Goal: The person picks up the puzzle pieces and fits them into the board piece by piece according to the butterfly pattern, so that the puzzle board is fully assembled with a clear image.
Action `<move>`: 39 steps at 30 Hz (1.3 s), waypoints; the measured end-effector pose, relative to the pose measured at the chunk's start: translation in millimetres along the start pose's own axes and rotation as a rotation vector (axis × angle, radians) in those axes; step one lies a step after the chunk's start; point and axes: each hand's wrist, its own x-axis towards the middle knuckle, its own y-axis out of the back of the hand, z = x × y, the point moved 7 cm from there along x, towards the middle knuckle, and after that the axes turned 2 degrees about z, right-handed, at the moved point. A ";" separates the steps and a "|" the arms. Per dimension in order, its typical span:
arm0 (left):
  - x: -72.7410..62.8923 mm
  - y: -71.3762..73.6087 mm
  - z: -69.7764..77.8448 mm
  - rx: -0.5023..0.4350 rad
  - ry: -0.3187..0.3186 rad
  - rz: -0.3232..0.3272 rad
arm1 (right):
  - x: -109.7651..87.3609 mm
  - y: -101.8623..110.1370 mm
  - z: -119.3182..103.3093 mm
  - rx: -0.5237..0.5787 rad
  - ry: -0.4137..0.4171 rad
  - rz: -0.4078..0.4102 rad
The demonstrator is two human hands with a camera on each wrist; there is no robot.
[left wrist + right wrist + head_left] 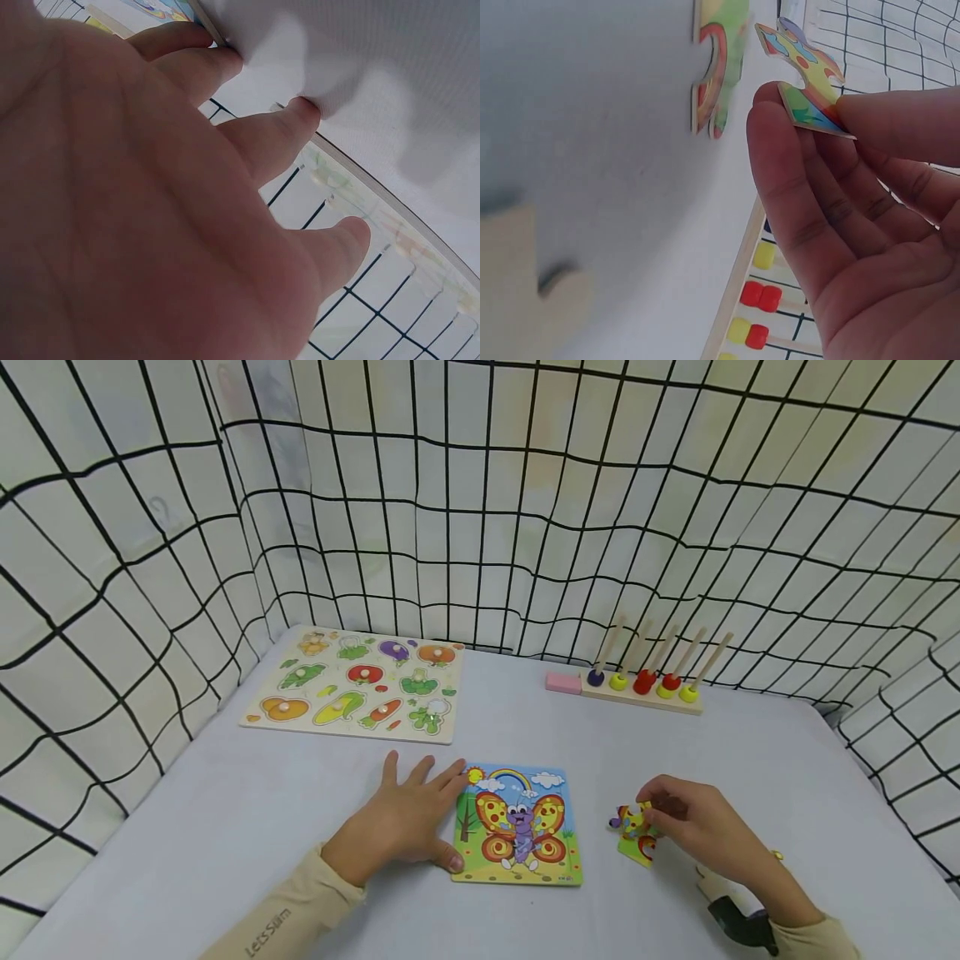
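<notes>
On the table, the butterfly board shows a whole picture, though we cannot tell if any piece is fitted. Our left hand, fingers spread, touches its edge; our right hand pinches 1 puzzle piece. We judge work remains: another loose piece lies nearby.

Slim gap betw. puzzle & pcs; veg board, bead rack & net block far side.

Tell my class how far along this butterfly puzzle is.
Done: the butterfly board lies face up against the left hand; whether any piece is fitted is unclear. In hand: the right hand pinches a puzzle piece. Remaining: that piece and at least one loose piece on the table probably need fitting.
</notes>
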 end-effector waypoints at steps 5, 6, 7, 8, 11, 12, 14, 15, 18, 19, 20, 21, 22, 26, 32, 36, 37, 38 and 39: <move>-0.3 -0.2 -0.5 -0.002 -0.002 0.002 | 3.6 -5.3 -1.9 0.016 -0.027 -0.007; -0.5 0.0 -0.4 -0.001 -0.002 0.002 | 4.2 -6.5 -1.9 0.022 -0.036 -0.008; -0.6 0.2 -0.3 -0.001 -0.001 0.002 | 4.7 -7.6 -2.2 0.024 -0.041 -0.009; -0.7 0.3 -0.2 0.000 -0.001 0.001 | 5.2 -8.6 -2.6 0.025 -0.044 -0.009; -0.8 0.9 0.5 0.002 0.000 0.001 | 5.9 -11.2 -3.2 0.023 -0.050 -0.004; -0.8 1.0 0.8 0.003 -0.001 0.001 | 6.4 -12.0 -3.8 0.023 -0.053 -0.001; -0.6 1.0 1.0 0.005 -0.001 0.000 | 7.4 -13.4 -5.8 0.023 -0.049 0.002; -0.5 0.9 1.0 0.007 0.000 -0.001 | 8.2 -14.4 -7.0 0.027 -0.046 0.001; -0.2 0.7 0.7 0.009 0.001 -0.001 | 10.7 -17.9 -12.2 0.044 -0.024 -0.011; 0.0 0.6 0.6 0.010 0.002 -0.001 | 11.7 -19.1 -13.8 0.049 -0.014 -0.015; 0.1 0.5 0.5 0.011 0.002 -0.001 | 12.7 -20.4 -15.5 0.054 -0.002 -0.021; 0.2 0.4 0.5 0.010 0.002 0.000 | 13.8 -21.7 -17.1 0.060 0.008 -0.024; 0.3 0.4 0.5 0.009 0.001 0.000 | 14.7 -22.8 -18.7 0.063 0.017 -0.026; 0.4 0.5 0.5 0.004 -0.002 0.003 | 18.3 -27.1 -25.0 0.077 0.047 -0.030; 0.2 0.8 0.7 0.001 -0.003 0.005 | 23.6 -33.1 -34.7 0.098 0.079 -0.056; -0.2 0.8 0.9 0.003 -0.003 0.004 | 27.4 -37.2 -41.3 0.120 0.096 -0.080; -0.3 0.7 0.9 0.003 -0.003 0.004 | 28.3 -38.4 -42.9 0.119 0.099 -0.082; -0.3 0.7 0.9 0.004 -0.002 0.004 | 29.2 -39.8 -44.8 0.118 0.104 -0.084; -0.3 0.6 0.8 0.004 -0.002 0.003 | 30.2 -41.1 -46.5 0.115 0.108 -0.084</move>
